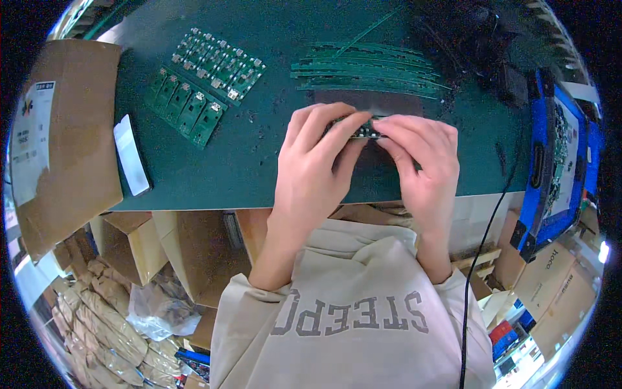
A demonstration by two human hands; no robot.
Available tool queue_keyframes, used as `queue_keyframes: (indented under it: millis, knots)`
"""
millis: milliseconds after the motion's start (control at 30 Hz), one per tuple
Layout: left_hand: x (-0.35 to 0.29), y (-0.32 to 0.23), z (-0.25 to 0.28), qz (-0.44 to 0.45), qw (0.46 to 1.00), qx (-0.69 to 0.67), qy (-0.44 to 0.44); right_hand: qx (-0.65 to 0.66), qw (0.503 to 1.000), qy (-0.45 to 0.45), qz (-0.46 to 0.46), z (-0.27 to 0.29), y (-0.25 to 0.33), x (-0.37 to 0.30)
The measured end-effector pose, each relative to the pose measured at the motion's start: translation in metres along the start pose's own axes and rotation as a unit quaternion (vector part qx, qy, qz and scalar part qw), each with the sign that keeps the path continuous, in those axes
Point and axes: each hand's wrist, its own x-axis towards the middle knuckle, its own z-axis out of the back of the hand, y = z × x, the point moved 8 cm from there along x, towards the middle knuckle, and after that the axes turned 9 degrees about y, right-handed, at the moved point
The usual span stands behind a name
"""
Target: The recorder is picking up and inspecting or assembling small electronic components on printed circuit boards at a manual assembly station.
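Between my two hands, just above the table's middle, is a small green circuit board (367, 130) with shiny parts along it. My left hand (317, 152) grips its left end, fingers curled over the top. At its right end, my right hand (421, 149) pinches it between thumb and fingers. Much of the board is hidden under the fingers. A dark mat (382, 102) lies beneath and beyond the hands. Farther off, several thin green circuit board strips (369, 68) lie side by side, with one strip slanting across them.
Panels of small circuit boards (220, 63) (188, 107) lie at the left. A phone-like white slab (131, 155) rests beside a cardboard box (71, 123). On the right stand a blue-framed rack (551, 168) and a black cable (483, 253). Dark clutter (479, 45) fills the far right.
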Motion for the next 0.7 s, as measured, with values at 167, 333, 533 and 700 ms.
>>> queue_keyframes:
  millis: [167,333,533,700]
  knots:
    - [-0.009,-0.002,0.000,-0.022,0.999,-0.019,-0.035,0.017,0.997,-0.069,0.005,-0.003,-0.004,-0.012]
    - [-0.012,0.005,-0.004,-0.036,0.999,-0.014,-0.025,-0.002,0.997,-0.082,0.010,-0.009,-0.004,-0.016]
    - [-0.017,0.003,-0.004,-0.041,0.998,-0.022,-0.030,0.028,0.994,-0.106,0.006,-0.015,-0.004,-0.028]
    - [-0.025,0.006,-0.007,-0.053,0.998,-0.037,-0.009,0.052,0.993,-0.109,0.008,-0.020,-0.006,-0.038]
